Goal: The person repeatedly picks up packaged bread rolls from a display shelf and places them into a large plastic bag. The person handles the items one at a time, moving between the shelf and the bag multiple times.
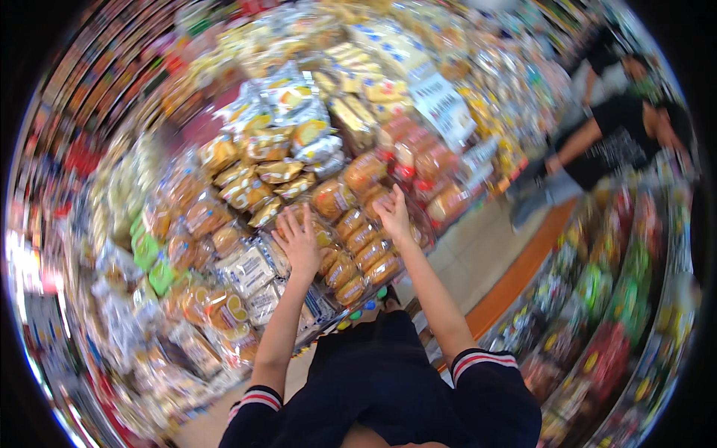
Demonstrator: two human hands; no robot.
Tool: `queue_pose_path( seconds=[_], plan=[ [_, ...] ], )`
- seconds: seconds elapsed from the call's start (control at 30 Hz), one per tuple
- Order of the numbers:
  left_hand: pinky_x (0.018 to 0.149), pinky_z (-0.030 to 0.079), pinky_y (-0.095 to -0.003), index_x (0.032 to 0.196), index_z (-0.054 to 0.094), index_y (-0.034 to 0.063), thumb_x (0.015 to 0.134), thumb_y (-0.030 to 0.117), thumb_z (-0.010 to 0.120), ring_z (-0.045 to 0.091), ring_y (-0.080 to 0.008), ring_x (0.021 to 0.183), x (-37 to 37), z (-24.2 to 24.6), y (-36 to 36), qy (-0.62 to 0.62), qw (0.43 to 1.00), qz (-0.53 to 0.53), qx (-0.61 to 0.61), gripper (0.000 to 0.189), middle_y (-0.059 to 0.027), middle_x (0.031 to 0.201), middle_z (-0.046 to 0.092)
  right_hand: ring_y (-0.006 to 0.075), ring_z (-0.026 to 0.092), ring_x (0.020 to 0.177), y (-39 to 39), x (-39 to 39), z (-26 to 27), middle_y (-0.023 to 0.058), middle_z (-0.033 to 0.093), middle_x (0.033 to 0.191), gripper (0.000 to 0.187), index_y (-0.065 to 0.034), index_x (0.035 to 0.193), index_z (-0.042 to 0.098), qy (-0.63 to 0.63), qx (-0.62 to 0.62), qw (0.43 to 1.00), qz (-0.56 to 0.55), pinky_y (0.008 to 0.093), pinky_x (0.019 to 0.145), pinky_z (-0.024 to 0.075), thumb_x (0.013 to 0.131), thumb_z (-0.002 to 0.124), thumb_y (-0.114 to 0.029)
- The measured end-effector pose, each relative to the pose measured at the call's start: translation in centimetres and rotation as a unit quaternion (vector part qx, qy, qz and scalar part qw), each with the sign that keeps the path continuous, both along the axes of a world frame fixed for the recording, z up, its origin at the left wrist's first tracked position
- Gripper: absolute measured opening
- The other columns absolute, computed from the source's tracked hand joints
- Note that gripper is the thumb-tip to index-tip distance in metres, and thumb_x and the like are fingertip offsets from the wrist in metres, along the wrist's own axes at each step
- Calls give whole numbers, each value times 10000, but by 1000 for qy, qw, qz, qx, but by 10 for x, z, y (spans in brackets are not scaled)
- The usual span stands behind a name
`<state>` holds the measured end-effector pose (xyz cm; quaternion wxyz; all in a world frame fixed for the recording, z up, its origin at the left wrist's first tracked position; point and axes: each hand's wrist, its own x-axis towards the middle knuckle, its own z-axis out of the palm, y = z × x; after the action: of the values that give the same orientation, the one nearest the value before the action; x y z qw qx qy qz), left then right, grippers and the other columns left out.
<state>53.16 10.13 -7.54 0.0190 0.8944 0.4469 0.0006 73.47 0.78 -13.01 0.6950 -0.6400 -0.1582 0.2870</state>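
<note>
Packaged buns (358, 238) lie in rows on a display in front of me, wrapped in clear plastic. My left hand (301, 241) rests with fingers spread on wrapped buns at the left of these rows. At the right of the rows, my right hand (394, 215) touches or hovers over a wrapped bun, its fingers partly bent; contact is hard to tell. Gold-wrapped packs (246, 187) and silver-and-yellow packs (308, 126) are heaped beyond my left hand. White packets with printed labels (249, 271) lie just left of my left wrist.
Price signs (442, 106) stand among the goods at the upper right. A person in a black T-shirt (622, 140) stands beyond the display's right side, with another person behind. A tiled floor aisle (470, 241) separates the display from shelves of colourful packages (605, 280). Stocked shelves curve along the left.
</note>
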Motion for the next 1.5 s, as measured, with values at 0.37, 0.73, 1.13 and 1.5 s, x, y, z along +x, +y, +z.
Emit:
queue_pose_path(
  seconds=[0.37,0.73,1.13,1.5],
  plan=[
    [1081,284,-535,1320,483,23,757,127,743,392,-406,1304,32,-15,-202,-277,816,-463,-208,629,-203,1362,448,166,613,614,-343,-248,-215,95,638,747,168,27,980,607,263,-283,828,-406,295,494,474,815,578,25],
    [913,463,-449,1104,601,7,825,180,642,573,-368,1070,-9,-259,-358,203,646,-643,-359,331,-186,1089,615,271,647,965,-438,-343,-385,160,682,1027,271,-30,1154,619,159,-424,833,-317,358,864,503,926,552,-160],
    [1123,286,-424,1005,683,14,829,211,572,552,-291,1143,-23,-503,-420,214,588,-762,-165,286,-153,1075,653,403,549,1144,-507,-282,-618,263,577,1238,576,19,1272,534,151,-496,765,-382,440,990,422,911,579,-428],
    [1094,333,-380,897,662,43,806,181,644,576,-228,1051,-29,-526,-399,91,657,-690,-290,166,-87,973,648,449,495,1196,-476,-273,-730,305,527,1288,743,67,1272,503,202,-474,742,-428,474,1015,385,884,589,-562]
  ],
)
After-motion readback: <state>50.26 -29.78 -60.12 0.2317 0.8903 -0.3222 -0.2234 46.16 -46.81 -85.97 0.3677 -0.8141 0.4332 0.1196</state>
